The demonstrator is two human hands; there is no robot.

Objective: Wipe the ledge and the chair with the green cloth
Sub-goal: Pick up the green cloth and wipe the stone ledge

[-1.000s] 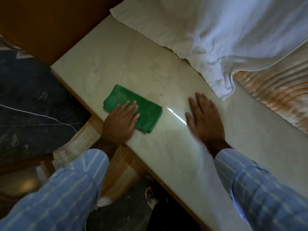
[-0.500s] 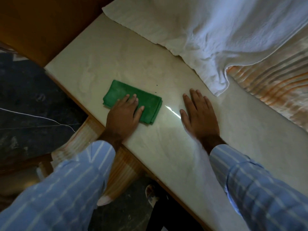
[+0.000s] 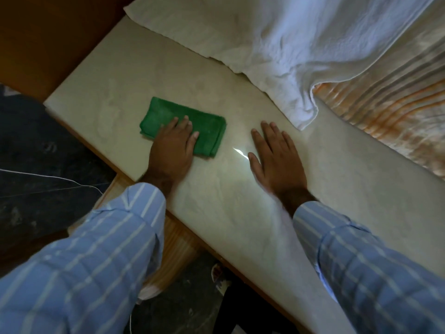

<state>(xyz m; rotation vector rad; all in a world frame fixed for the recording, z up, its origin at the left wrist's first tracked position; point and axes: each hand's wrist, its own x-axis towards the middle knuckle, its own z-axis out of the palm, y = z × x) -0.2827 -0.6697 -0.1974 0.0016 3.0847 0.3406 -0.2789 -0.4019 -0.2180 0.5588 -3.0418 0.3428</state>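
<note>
The folded green cloth (image 3: 186, 125) lay flat near the ledge (image 3: 134, 75) front edge under the spread-fingered left hand (image 3: 172, 148); the right hand (image 3: 277, 160) rested flat, fingers spread.

Home bedroom, white sheet (image 3: 289, 44) on bed, marble ledge (image 3: 168, 75)

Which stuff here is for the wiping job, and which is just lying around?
For the job:
- green cloth, folded
- pale ledge being wiped
- left hand pressing flat on the cloth
- right hand resting flat on the ledge

Just lying about:
- white towel
- thin white cord on the dark floor
</note>
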